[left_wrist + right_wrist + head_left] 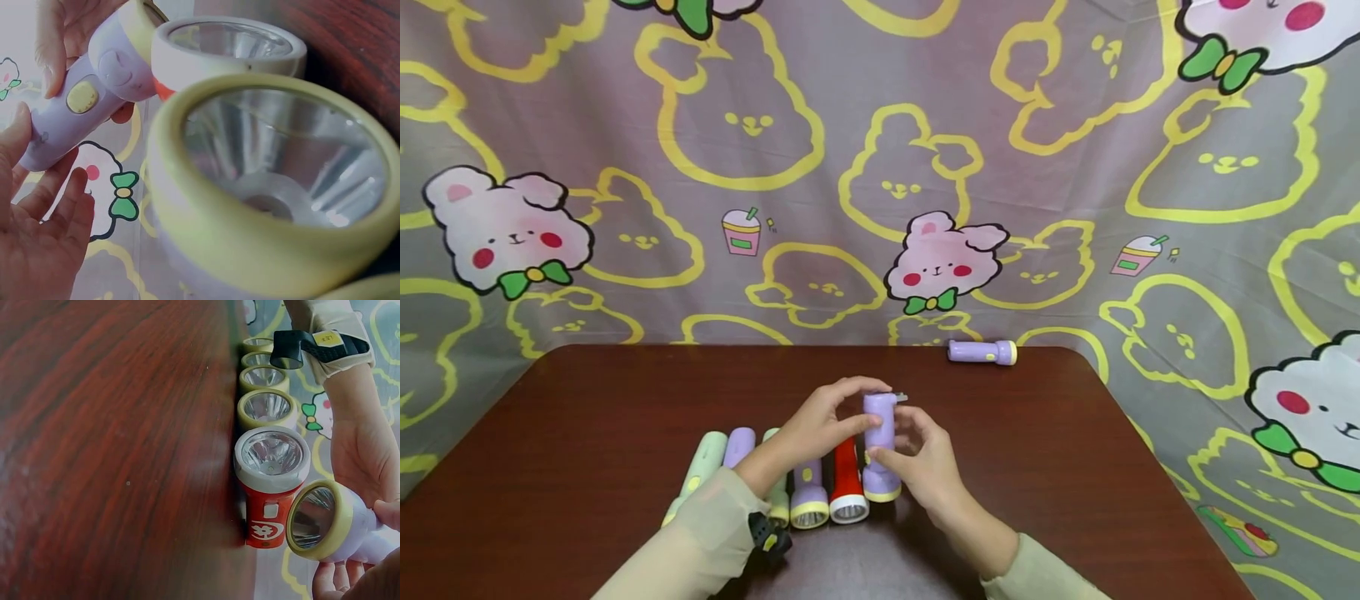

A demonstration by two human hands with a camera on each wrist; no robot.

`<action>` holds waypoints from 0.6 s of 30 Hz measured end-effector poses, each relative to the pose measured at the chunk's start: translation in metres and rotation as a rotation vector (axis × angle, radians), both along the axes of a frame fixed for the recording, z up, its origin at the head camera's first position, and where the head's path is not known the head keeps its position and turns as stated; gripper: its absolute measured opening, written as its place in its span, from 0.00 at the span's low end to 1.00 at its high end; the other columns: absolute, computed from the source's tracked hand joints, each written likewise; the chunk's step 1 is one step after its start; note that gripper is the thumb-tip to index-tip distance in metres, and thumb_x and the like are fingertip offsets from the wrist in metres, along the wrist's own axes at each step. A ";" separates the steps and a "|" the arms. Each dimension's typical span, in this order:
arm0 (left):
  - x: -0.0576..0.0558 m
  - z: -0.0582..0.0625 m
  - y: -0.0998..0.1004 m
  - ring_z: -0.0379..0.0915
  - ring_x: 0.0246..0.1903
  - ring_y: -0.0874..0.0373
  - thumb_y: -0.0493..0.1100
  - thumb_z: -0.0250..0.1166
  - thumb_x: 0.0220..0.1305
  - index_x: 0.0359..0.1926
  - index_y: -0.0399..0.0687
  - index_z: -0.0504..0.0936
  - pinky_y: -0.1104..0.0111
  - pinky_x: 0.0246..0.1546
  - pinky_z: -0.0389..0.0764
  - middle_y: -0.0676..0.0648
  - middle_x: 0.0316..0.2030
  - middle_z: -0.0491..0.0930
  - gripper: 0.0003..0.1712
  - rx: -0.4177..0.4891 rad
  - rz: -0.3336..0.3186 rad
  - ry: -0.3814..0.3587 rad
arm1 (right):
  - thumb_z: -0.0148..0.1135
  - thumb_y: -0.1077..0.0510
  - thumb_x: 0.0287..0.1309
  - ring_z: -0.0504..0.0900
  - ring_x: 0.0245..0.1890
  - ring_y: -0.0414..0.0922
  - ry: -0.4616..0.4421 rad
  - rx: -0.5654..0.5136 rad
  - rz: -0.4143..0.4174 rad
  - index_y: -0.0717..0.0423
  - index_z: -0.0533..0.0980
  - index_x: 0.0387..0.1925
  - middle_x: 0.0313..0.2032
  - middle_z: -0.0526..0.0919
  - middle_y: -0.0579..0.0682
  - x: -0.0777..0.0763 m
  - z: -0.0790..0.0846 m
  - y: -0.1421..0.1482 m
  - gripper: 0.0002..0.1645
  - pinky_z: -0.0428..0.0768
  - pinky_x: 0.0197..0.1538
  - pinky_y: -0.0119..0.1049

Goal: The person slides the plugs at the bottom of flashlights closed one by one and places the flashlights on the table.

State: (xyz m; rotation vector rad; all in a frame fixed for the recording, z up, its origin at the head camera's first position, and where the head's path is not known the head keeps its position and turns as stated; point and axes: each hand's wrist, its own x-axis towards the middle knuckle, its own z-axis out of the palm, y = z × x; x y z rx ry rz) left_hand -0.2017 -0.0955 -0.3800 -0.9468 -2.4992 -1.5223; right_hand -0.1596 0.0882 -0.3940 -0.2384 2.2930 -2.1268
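Observation:
A purple flashlight (880, 458) with a yellow rim is held between both hands, head down and tail up, above the table. My left hand (823, 425) pinches its tail end with thumb and fingers, beside a small piece that sticks out there. My right hand (932, 467) grips the body lower down, thumb near the yellow switch (82, 97). Just left of it lies a red flashlight (270, 515) with a white rim. Another purple flashlight (808, 487) lies beside the red one, its reflector facing me.
More flashlights continue the row leftward, including a pale green one (706, 458) and a purple one (741, 446), partly covered by the left arm. Another purple flashlight (981, 352) lies at the far edge of the brown table (1037, 433). A patterned curtain (820, 217) hangs behind.

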 end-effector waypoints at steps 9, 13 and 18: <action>-0.002 0.001 0.000 0.74 0.57 0.55 0.44 0.69 0.63 0.60 0.53 0.79 0.58 0.56 0.77 0.51 0.57 0.80 0.23 -0.007 0.003 0.000 | 0.73 0.70 0.48 0.84 0.39 0.47 -0.004 -0.016 0.013 0.65 0.75 0.51 0.46 0.83 0.61 0.001 0.003 0.002 0.26 0.81 0.43 0.36; -0.002 0.002 0.000 0.74 0.56 0.55 0.44 0.69 0.63 0.59 0.53 0.80 0.60 0.52 0.78 0.50 0.56 0.81 0.23 -0.014 -0.001 0.023 | 0.72 0.70 0.49 0.84 0.38 0.44 -0.005 -0.016 0.018 0.65 0.75 0.52 0.46 0.83 0.61 0.002 0.003 0.001 0.26 0.81 0.44 0.35; -0.001 0.006 0.000 0.74 0.56 0.53 0.43 0.69 0.63 0.59 0.52 0.80 0.51 0.54 0.78 0.49 0.56 0.81 0.23 -0.011 -0.012 0.033 | 0.72 0.70 0.49 0.84 0.38 0.44 0.010 -0.016 0.019 0.65 0.74 0.51 0.46 0.83 0.61 0.003 0.002 0.001 0.26 0.81 0.45 0.35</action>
